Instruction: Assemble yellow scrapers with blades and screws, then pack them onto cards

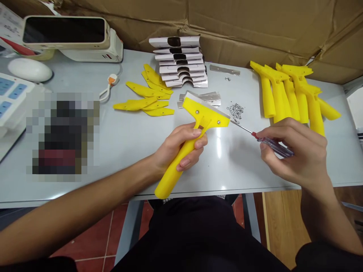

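My left hand (185,147) is closed round the handle of a yellow scraper (171,173), its wide head tilted up and away from me. A metal blade edge shows along the head's far side. One screw sits in the head's right hole; the left hole looks bare. My right hand (295,151) grips a screwdriver (273,146) with a clear handle and red collar. Its tip is by a pile of small screws (236,111), close to the right end of the scraper head. Behind the head lie several metal blades (211,99).
Yellow cover plates (147,90) lie left of a stack of folded white cards (183,68). More yellow scraper handles (286,90) are piled at the right. One long blade (225,70) rests at the back. A phone (64,32), a white mouse (30,69) and a power strip (11,94) occupy the left.
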